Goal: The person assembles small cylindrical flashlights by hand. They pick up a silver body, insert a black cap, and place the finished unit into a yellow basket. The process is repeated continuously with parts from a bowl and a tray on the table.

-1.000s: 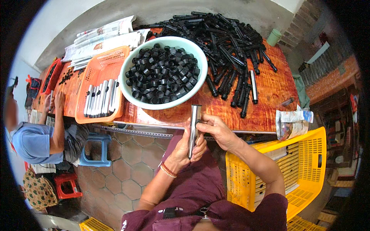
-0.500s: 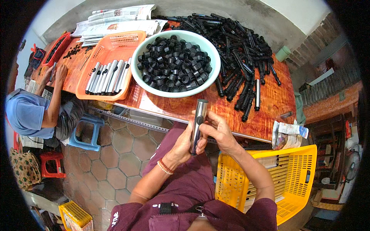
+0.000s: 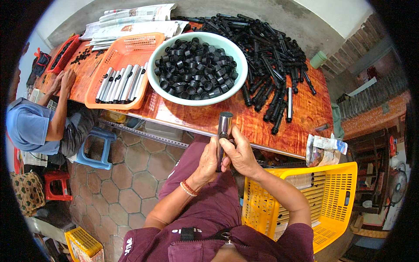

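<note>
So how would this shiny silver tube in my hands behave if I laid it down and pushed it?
The silver tube would probably roll, given its round body. Its glossy surface suggests it may feel slippery. It's likely stiff, since it looks straight in the left hand.

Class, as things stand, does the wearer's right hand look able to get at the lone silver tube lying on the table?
Probably yes: the lone silver tube lies uncovered beside the black parts, ahead of the right hand, though that hand would first have to leave the held tube.
</note>
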The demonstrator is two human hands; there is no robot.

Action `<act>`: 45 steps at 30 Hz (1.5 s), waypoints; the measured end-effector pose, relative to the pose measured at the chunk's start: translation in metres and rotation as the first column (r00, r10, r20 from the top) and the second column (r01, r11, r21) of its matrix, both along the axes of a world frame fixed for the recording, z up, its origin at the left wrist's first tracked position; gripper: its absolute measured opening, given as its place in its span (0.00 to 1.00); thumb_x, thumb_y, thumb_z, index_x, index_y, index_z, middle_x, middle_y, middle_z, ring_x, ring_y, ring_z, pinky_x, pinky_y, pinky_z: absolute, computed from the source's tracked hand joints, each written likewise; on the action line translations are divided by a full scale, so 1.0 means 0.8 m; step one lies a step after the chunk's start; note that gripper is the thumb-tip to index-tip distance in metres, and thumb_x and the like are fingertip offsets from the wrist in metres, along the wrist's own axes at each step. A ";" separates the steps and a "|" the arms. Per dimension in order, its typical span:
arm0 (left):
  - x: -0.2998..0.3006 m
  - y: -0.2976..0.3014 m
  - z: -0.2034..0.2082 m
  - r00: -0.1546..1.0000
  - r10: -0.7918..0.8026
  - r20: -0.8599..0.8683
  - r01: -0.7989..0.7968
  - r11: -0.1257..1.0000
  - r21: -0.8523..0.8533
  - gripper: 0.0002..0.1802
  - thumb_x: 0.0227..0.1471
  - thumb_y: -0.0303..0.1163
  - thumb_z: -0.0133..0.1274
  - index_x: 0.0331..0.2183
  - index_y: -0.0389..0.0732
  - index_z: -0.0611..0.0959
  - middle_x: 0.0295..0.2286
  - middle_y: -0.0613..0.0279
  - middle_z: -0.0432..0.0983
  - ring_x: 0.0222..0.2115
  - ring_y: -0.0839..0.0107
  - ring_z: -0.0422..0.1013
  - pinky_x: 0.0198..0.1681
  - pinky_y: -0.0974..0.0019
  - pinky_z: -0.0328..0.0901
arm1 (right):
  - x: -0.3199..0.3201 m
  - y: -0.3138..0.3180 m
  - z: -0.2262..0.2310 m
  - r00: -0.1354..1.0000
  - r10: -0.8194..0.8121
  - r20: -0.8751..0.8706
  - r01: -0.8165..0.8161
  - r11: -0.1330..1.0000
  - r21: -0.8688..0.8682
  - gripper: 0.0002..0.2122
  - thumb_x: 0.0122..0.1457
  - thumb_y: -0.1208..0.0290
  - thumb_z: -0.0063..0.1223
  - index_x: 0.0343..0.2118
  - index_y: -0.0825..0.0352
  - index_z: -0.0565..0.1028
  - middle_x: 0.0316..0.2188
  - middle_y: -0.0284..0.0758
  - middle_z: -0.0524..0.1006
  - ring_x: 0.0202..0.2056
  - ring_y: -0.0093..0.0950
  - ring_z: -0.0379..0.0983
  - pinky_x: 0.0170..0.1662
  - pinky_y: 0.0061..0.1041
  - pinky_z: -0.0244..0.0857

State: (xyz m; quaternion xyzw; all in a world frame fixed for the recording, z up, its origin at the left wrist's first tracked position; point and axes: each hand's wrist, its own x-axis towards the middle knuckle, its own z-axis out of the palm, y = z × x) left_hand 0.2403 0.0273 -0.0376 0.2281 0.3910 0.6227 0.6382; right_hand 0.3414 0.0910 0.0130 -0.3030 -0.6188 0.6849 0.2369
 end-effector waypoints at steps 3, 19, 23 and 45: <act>-0.003 0.000 -0.005 1.000 0.019 -0.022 -0.019 1.000 0.009 0.32 0.61 0.60 0.23 0.35 0.42 0.71 0.13 0.67 0.63 0.10 0.78 0.59 0.12 0.76 0.54 | -0.001 0.002 0.002 0.997 0.009 -0.074 -0.013 0.998 -0.055 0.11 0.63 0.65 0.44 0.38 0.69 0.61 0.30 0.35 0.68 0.14 0.21 0.70 0.14 0.18 0.66; 0.006 -0.004 0.006 1.000 0.023 -0.011 -0.024 0.994 -0.104 0.38 0.58 0.65 0.26 0.26 0.39 0.72 0.11 0.67 0.64 0.09 0.80 0.59 0.11 0.77 0.55 | -0.002 0.013 -0.018 0.995 -0.079 -0.056 0.075 0.995 -0.069 0.18 0.66 0.55 0.37 0.43 0.67 0.69 0.20 0.28 0.71 0.13 0.16 0.65 0.16 0.11 0.58; -0.002 -0.005 0.015 0.999 0.028 0.039 -0.023 0.991 -0.134 0.37 0.58 0.65 0.26 0.26 0.40 0.72 0.11 0.68 0.63 0.09 0.80 0.59 0.12 0.78 0.55 | -0.005 0.015 -0.018 0.994 -0.033 -0.107 0.023 0.995 -0.097 0.19 0.65 0.58 0.39 0.48 0.71 0.69 0.23 0.30 0.73 0.14 0.15 0.66 0.18 0.11 0.60; -0.001 -0.005 -0.016 0.913 0.318 -0.256 -0.299 0.948 0.114 0.31 0.62 0.56 0.30 0.35 0.37 0.75 0.15 0.69 0.67 0.13 0.83 0.61 0.14 0.80 0.56 | -0.010 0.004 -0.020 0.952 -0.250 -0.176 0.296 0.894 0.335 0.17 0.50 0.79 0.61 0.40 0.68 0.66 0.33 0.34 0.74 0.33 0.20 0.73 0.36 0.20 0.69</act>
